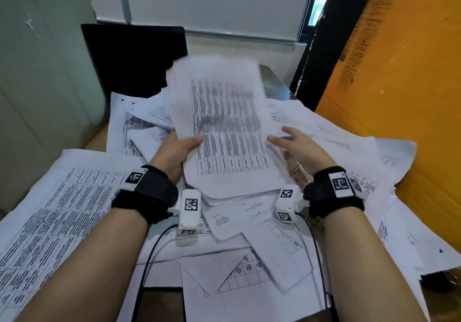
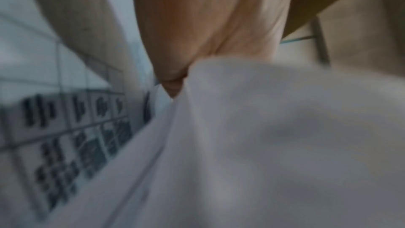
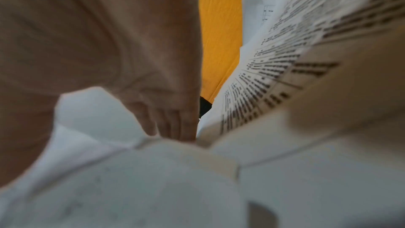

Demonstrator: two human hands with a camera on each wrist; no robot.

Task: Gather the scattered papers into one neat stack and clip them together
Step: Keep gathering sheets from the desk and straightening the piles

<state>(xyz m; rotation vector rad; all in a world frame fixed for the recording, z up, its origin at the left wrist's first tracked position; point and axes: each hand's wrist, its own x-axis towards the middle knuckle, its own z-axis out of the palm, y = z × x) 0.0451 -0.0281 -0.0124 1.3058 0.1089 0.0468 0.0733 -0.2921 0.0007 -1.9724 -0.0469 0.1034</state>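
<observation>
A stack of printed papers (image 1: 224, 127) is raised and tilted above the desk, blurred by motion. My left hand (image 1: 182, 149) grips its left edge, thumb on top and fingers hidden beneath. My right hand (image 1: 282, 134) lies against the stack's right edge with its fingers straight. Scattered papers (image 1: 62, 209) with printed tables cover the desk all around and under the stack. In the left wrist view, my left hand (image 2: 208, 32) meets the white paper (image 2: 263, 145) close up. In the right wrist view, my right hand's straight fingers (image 3: 173, 122) lie beside a printed sheet (image 3: 263, 79).
A big orange cardboard box (image 1: 399, 97) stands close on the right, overlapping the papers. A black panel (image 1: 134, 55) stands at the back left, and a grey cabinet wall (image 1: 37, 72) lies on the left. Black cables (image 1: 149, 259) trail from the wrist cameras over the near papers.
</observation>
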